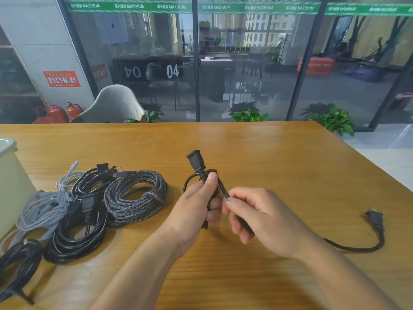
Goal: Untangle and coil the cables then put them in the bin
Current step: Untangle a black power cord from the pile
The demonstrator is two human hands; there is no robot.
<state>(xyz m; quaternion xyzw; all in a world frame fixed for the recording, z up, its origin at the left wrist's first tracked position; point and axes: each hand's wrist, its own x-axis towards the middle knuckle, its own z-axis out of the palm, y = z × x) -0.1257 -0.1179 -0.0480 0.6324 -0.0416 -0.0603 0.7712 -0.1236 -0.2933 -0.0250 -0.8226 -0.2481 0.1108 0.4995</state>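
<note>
Bin (pixel 9 175) at far left, cable pile (pixel 89 209) beside it; left hand (pixel 196 211) grips the black power cord (pixel 202 173) just below its socket, right hand (pixel 252 215) pinches the trailing run; cord likely light, springy—hold near ends.

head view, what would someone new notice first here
The two hands at the centre: the left hand grips a black power cord just below its socket end, while the right hand pinches the same cord. Its plug end trails on the wooden table at right. To the left lies a heap of cables, including a braided coil.
</note>
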